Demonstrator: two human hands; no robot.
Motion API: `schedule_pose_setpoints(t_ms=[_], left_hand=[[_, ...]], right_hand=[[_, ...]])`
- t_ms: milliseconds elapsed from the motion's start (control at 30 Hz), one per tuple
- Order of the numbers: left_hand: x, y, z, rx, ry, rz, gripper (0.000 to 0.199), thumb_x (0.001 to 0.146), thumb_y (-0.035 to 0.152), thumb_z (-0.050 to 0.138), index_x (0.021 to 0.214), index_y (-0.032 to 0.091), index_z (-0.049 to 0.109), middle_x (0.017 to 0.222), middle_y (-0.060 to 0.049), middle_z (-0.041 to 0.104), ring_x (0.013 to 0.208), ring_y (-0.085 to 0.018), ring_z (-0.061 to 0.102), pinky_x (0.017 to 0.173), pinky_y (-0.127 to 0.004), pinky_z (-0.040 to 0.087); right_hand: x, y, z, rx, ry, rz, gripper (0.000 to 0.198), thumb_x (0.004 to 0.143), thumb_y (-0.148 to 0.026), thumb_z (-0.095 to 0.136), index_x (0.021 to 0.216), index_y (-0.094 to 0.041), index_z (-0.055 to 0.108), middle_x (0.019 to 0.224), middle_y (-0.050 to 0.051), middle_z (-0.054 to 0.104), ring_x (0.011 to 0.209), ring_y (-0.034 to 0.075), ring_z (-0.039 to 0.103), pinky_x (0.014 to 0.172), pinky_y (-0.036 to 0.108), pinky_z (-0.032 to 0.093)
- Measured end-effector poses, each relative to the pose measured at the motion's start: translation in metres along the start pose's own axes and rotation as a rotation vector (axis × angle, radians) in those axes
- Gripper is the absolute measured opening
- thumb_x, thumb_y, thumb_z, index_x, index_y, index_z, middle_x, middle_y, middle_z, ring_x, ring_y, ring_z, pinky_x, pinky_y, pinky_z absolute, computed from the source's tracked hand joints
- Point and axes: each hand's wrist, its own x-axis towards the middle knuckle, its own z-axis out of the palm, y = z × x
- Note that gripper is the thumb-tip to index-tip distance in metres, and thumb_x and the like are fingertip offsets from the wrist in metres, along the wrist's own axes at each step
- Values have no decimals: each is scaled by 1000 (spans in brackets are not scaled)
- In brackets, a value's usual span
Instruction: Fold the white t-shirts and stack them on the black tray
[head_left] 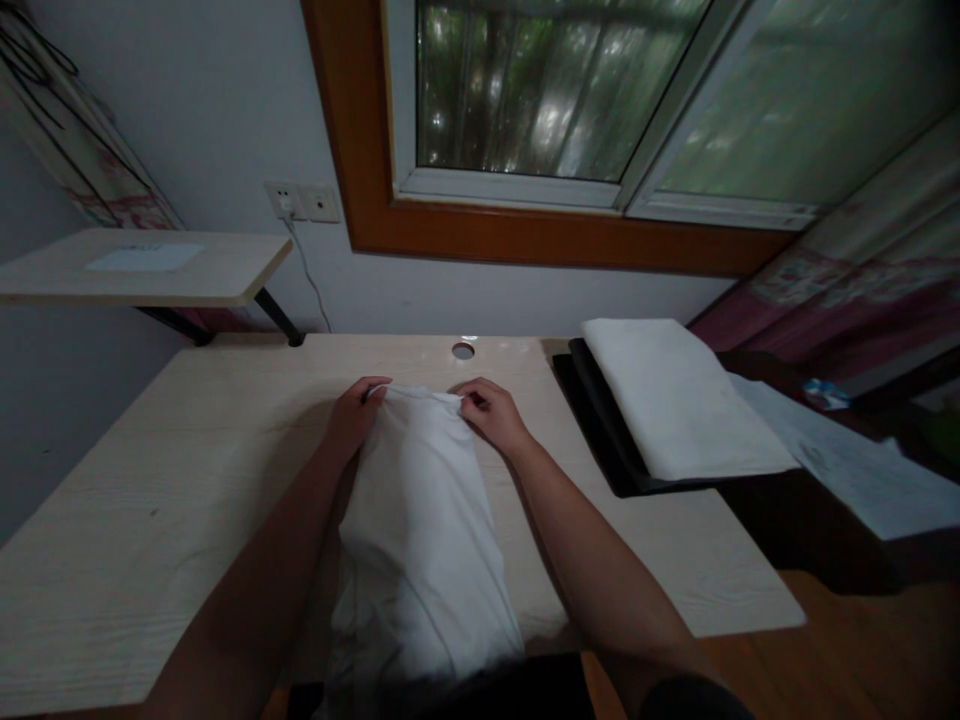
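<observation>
A white cloth garment (427, 510) lies lengthwise over the wooden desk (202, 500), from its middle down past the near edge towards my body. My left hand (358, 410) pinches the far left corner of the garment, fingers curled on the fabric. At the far right corner, my right hand (491, 408) grips the edge between thumb and fingers. The far edge is drawn fairly straight between both hands, while the lower part hangs in loose creases. What kind of garment it is, I cannot make out.
Folded white cloth (682, 400) sits on folded black cloth (600, 420) at the desk's right. A raised shelf (232, 270) holding a paper (146, 257) stands at the back left. A cable hole (463, 351) lies near the wall, and a plugged-in cord (307, 265) hangs from the socket.
</observation>
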Motion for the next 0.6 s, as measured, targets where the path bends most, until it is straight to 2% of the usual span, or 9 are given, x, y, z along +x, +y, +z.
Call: schedule_pose_setpoints(t_ms=[167, 267, 333, 500, 600], left_hand=[[0, 0, -1, 0, -9, 10, 35, 94, 43, 52, 117, 24, 71, 119, -4, 74, 111, -23, 66, 103, -37, 49], [0, -1, 0, -3, -8, 17, 35, 94, 43, 52, 116, 24, 71, 119, -4, 74, 112, -23, 66, 104, -37, 49], [1, -2, 1, -3, -9, 22, 34, 94, 42, 51, 116, 25, 71, 120, -3, 74, 113, -23, 66, 105, -37, 48], [1, -2, 1, 8, -12, 18, 34, 94, 42, 51, 116, 25, 71, 120, -4, 74, 114, -23, 66, 106, -38, 48], [1, 0, 0, -2, -10, 9, 34, 94, 41, 52, 117, 25, 71, 119, -3, 74, 111, -23, 66, 104, -38, 49]], right_hand=[[-1, 3, 3, 110, -119, 13, 16, 78, -14, 54, 86, -20, 66, 92, 3, 69, 79, 15, 60, 72, 26, 46], [-2, 4, 4, 141, -195, 95, 16, 76, -14, 53, 87, -20, 64, 79, -2, 64, 69, 13, 55, 65, 24, 42], [-2, 4, 3, 178, -217, 142, 16, 75, -15, 53, 88, -21, 62, 74, -3, 60, 66, 13, 53, 63, 23, 41], [-1, 0, -2, 358, -234, 198, 24, 78, -20, 55, 102, -21, 61, 82, -2, 60, 71, 14, 54, 65, 24, 43], [-1, 0, -5, 368, -246, 191, 27, 79, -24, 63, 105, -21, 61, 81, -2, 59, 72, 14, 53, 66, 24, 43]])
